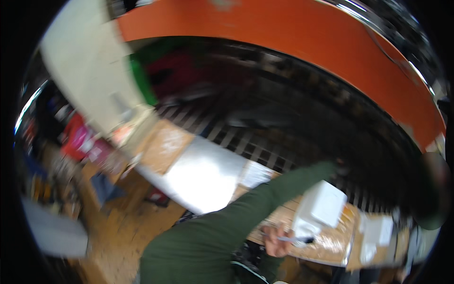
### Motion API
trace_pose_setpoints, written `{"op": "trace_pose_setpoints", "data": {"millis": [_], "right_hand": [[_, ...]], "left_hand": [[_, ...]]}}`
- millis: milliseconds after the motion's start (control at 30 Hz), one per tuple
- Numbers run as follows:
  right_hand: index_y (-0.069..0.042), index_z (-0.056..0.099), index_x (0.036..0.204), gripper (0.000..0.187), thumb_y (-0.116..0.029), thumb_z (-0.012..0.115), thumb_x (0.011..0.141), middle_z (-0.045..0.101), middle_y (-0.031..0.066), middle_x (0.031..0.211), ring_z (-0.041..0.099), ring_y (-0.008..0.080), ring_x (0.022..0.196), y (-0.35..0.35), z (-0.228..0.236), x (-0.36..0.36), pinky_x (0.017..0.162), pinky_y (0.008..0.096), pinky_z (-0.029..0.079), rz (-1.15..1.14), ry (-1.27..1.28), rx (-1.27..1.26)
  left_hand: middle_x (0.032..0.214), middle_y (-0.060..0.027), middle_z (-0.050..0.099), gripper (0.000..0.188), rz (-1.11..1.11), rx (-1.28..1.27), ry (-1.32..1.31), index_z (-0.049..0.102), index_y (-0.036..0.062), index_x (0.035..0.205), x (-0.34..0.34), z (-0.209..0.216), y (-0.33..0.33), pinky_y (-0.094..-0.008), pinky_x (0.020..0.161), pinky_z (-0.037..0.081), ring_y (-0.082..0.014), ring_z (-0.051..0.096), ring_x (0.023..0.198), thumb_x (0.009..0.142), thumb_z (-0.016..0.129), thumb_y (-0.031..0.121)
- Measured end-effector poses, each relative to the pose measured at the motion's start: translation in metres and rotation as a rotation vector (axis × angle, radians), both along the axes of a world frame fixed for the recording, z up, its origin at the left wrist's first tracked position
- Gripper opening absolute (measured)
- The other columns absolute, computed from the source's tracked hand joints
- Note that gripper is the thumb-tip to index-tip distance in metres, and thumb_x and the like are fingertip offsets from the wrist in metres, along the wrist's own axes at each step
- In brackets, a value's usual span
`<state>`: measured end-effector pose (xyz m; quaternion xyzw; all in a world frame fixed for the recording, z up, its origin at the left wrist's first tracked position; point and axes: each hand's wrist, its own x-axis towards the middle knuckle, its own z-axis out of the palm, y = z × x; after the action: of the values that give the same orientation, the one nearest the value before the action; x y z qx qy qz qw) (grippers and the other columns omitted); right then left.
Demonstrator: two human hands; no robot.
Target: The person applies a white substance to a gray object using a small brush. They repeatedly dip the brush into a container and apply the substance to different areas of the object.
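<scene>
Fabric sleeve (198,236), fingers (281,231) around slender tool (298,239), white box (327,203)

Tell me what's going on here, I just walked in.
Someone's right hand holds a slim, pen-like item with a dark end, near a white block on a long worktop. Their green-sleeved left arm stretches across toward a dark, slotted area; the left hand is too blurred to show whether it holds anything. Clear plastic lies beside the white block.
</scene>
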<state>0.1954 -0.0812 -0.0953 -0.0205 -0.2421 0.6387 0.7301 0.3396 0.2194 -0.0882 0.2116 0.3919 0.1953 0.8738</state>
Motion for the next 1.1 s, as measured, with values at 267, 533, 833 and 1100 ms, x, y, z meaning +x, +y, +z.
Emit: {"op": "trace_pose_setpoints", "data": {"millis": [267,533,833,1100], "right_hand": [[-0.025,0.069,0.109,0.019,-0.032,0.062,0.092,0.05,-0.0003,0.098,0.043,0.0104,0.068,0.006,-0.001,-0.001,0.099,0.0444,0.03,0.027,-0.072,0.011],[-0.016,0.071,0.1,0.016,-0.025,0.062,0.091,0.05,0.003,0.093,0.042,0.0127,0.068,0.002,0.004,-0.003,0.076,0.031,0.031,0.045,-0.028,0.082],[-0.004,0.063,0.098,0.018,-0.02,0.064,0.091,0.059,0.009,0.09,0.051,0.0169,0.073,-0.078,0.053,0.031,0.069,0.0317,0.041,-0.431,-0.316,-0.302],[-0.001,0.071,0.093,0.012,-0.011,0.071,0.087,0.062,-0.0009,0.077,0.054,0.0062,0.069,-0.112,0.089,0.056,0.066,0.0226,0.04,-1.114,-1.292,-0.896]], "left_hand": [[0.11,-0.0131,0.059,0.031,0.208,0.01,-0.091,0.062,0.0086,0.11,-0.002,0.015,0.045,-0.0401,0.082,0.05,-0.0269,0.06,0.088,0.081,0.07,0.017],[0.114,-0.0104,0.06,0.033,0.13,0.723,-0.205,0.067,0.004,0.105,-0.142,0.111,-0.008,-0.0321,0.08,0.048,-0.021,0.061,0.089,0.075,0.074,0.017],[0.128,-0.0204,0.057,0.052,0.232,1.938,0.755,0.065,-0.0062,0.114,-0.383,0.136,-0.199,-0.0379,0.088,0.047,-0.0342,0.057,0.106,0.063,0.058,-0.003],[0.135,-0.0226,0.053,0.056,-0.272,1.872,0.848,0.063,-0.0059,0.117,-0.439,0.074,-0.27,-0.0461,0.099,0.042,-0.0407,0.049,0.118,0.065,0.077,0.01]]}}
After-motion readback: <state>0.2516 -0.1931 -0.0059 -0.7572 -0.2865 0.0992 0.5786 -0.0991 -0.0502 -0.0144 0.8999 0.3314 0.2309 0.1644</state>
